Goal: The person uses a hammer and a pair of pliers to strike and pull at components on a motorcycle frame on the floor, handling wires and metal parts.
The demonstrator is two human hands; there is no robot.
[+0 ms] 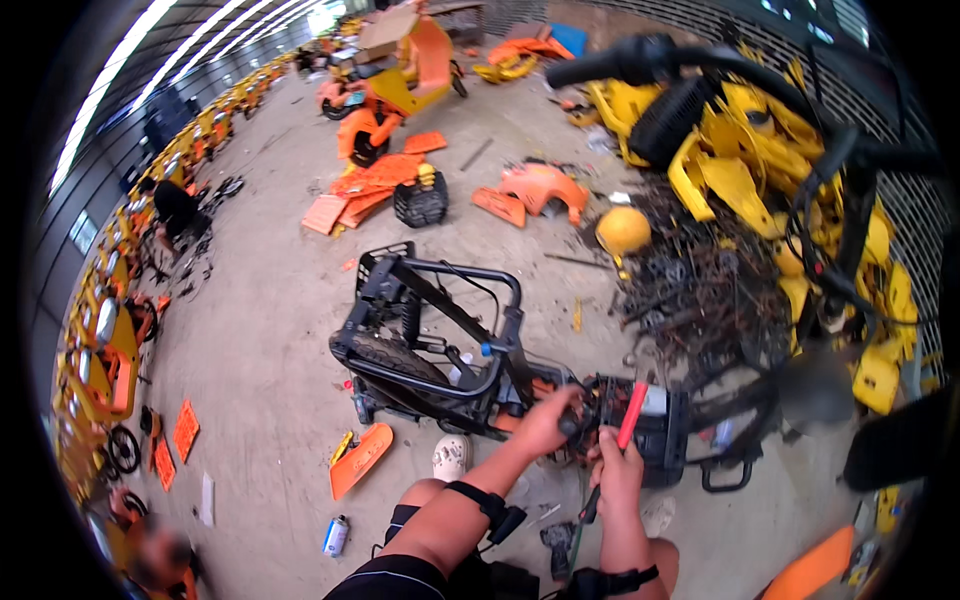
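Observation:
A stripped black scooter frame (505,345) lies on the floor in front of me, its rear wheel (390,357) inside the tubing on the left. My left hand (548,422) is closed around a dark, knob-like part at the frame's middle; its exact kind is unclear. Close beside it, my right hand (617,468) grips a red-handled tool (633,414) pointing up and away. The tool's working end is too small to name. A thin dark rod (590,505) extends below the same hand. Under it, a cordless drill (558,545) lies on the floor between my legs.
Black handlebars (650,62) rise at the upper right. Behind them are a heap of metal parts (700,270) and yellow panels (740,180). Orange panels (375,180) lie farther off. A spray can (337,535) stands near left. Another person (172,208) crouches by the scooter row.

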